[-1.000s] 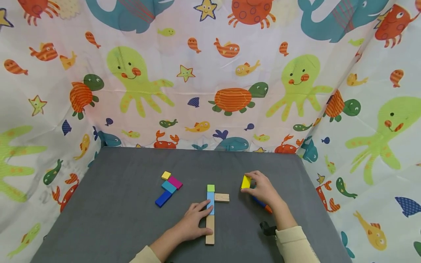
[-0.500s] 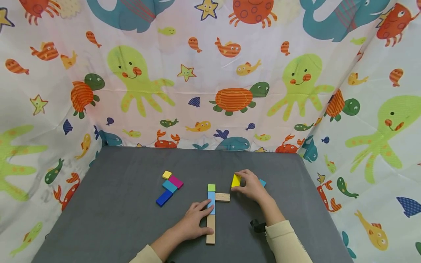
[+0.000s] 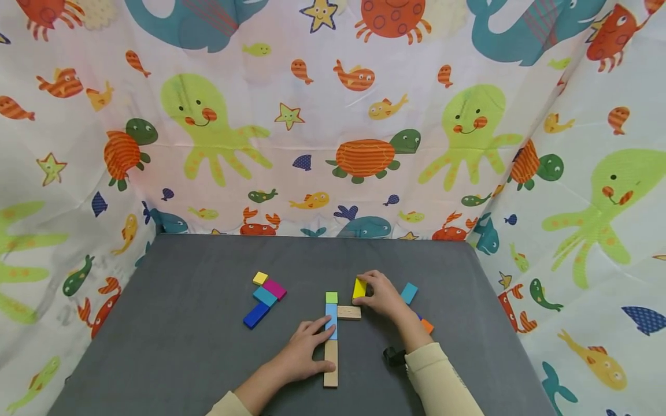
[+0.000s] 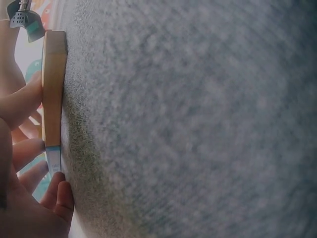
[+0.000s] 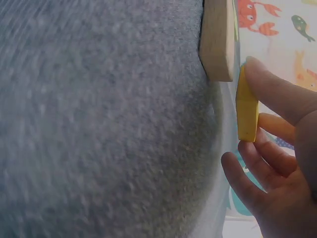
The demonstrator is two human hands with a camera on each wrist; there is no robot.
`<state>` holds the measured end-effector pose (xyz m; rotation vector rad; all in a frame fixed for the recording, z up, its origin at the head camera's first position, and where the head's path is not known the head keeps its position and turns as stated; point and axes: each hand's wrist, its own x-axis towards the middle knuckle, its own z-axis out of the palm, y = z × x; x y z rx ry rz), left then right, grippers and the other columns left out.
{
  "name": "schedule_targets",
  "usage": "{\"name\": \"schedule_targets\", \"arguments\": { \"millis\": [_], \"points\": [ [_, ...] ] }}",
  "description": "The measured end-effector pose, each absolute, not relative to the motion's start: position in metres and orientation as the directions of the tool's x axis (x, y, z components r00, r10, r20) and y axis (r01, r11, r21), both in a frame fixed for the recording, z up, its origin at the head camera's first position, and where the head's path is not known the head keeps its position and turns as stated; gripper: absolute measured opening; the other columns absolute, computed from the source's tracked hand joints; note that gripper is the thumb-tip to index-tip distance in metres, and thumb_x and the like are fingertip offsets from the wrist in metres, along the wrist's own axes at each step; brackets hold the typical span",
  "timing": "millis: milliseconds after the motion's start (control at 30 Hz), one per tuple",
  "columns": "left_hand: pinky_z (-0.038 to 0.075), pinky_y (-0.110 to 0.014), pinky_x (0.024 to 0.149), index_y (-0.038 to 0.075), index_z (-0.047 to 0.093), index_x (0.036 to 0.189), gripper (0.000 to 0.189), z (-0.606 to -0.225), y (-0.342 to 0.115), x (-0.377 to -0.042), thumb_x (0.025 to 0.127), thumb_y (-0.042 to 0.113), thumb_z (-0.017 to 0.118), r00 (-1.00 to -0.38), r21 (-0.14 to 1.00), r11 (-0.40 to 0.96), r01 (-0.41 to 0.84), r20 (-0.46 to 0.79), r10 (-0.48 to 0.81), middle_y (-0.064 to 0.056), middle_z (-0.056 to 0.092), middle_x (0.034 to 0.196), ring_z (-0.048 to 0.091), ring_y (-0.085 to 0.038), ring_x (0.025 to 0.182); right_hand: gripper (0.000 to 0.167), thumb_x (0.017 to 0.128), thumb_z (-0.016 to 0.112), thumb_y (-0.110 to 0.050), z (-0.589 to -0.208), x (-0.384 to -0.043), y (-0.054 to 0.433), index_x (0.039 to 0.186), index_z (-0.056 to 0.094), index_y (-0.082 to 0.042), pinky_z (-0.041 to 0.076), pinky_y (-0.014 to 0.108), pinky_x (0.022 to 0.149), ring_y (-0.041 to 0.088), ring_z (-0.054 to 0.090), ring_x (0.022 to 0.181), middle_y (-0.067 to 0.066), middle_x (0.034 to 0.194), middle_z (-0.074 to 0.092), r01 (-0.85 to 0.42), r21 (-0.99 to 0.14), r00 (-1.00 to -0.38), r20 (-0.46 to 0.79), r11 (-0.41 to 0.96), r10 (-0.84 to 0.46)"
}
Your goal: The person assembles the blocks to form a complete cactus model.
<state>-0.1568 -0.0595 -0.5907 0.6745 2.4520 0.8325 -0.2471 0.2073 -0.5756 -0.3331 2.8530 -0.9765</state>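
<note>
In the head view my right hand (image 3: 382, 294) pinches a yellow block with slanted sides (image 3: 359, 289) between thumb and fingers. The right wrist view shows this yellow block (image 5: 247, 106) close to the end of a plain wooden block (image 5: 218, 44). My left hand (image 3: 304, 352) lies along a column of blocks with its fingers stretched out. Its fingertips are on a light blue block (image 3: 330, 312), its thumb at a long wooden block (image 3: 330, 378). A light green block (image 3: 331, 297) tops the column. A short wooden block (image 3: 349, 312) sticks out to its right.
Left of the column lie a small yellow block (image 3: 261, 278), a magenta block (image 3: 274, 289), a teal block (image 3: 265, 296) and a dark blue block (image 3: 256, 316). Beyond the right forearm are a blue block (image 3: 409, 293) and an orange block (image 3: 427, 326). A printed curtain (image 3: 312, 138) rises behind the grey table (image 3: 198, 277).
My right hand has moved left with the yellow block, from beside the blue and orange blocks to just behind the short wooden block's right end. My left hand has stayed on the column.
</note>
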Motion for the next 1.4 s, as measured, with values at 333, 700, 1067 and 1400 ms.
{"name": "schedule_targets", "arguments": {
  "millis": [333, 700, 1067, 1400],
  "points": [
    [0.042, -0.061, 0.114, 0.026, 0.047, 0.162, 0.082, -0.591, -0.061, -0.156, 0.092, 0.052, 0.080, -0.773, 0.659, 0.695, 0.289, -0.268, 0.575, 0.004, 0.029, 0.174, 0.036, -0.031, 0.143, 0.066, 0.086, 0.091, -0.025, -0.584, -0.247, 0.204, 0.143, 0.066, -0.003, 0.051, 0.054, 0.107, 0.035, 0.059, 0.122, 0.016, 0.136, 0.062, -0.190, -0.620, -0.960, -0.044, 0.761, -0.276],
    [0.042, -0.060, 0.114, 0.027, 0.047, 0.162, 0.082, -0.594, -0.062, -0.157, 0.092, 0.053, 0.079, -0.773, 0.657, 0.693, 0.295, -0.262, 0.578, 0.005, 0.028, 0.174, 0.035, -0.030, 0.144, 0.065, 0.087, 0.091, -0.025, -0.588, -0.247, 0.205, 0.143, 0.066, -0.006, 0.050, 0.054, 0.110, 0.033, 0.059, 0.124, 0.013, 0.138, 0.062, -0.187, -0.640, -0.954, -0.062, 0.745, -0.293],
    [0.041, -0.061, 0.115, 0.027, 0.046, 0.162, 0.082, -0.596, -0.062, -0.156, 0.092, 0.053, 0.080, -0.777, 0.653, 0.701, 0.286, -0.270, 0.568, 0.006, 0.027, 0.174, 0.034, -0.030, 0.145, 0.062, 0.089, 0.088, -0.029, -0.589, -0.248, 0.208, 0.143, 0.067, -0.007, 0.046, 0.055, 0.113, 0.034, 0.057, 0.130, 0.012, 0.139, 0.062, -0.186, -0.657, -0.942, -0.093, 0.731, -0.323],
    [0.042, -0.061, 0.115, 0.028, 0.046, 0.162, 0.082, -0.597, -0.062, -0.156, 0.092, 0.053, 0.080, -0.779, 0.649, 0.703, 0.292, -0.265, 0.569, 0.006, 0.028, 0.174, 0.034, -0.030, 0.145, 0.071, 0.085, 0.092, -0.032, -0.584, -0.245, 0.210, 0.146, 0.065, -0.009, 0.046, 0.057, 0.114, 0.035, 0.056, 0.132, 0.013, 0.145, 0.059, -0.179, -0.642, -0.934, -0.128, 0.745, -0.335]
  ]
}}
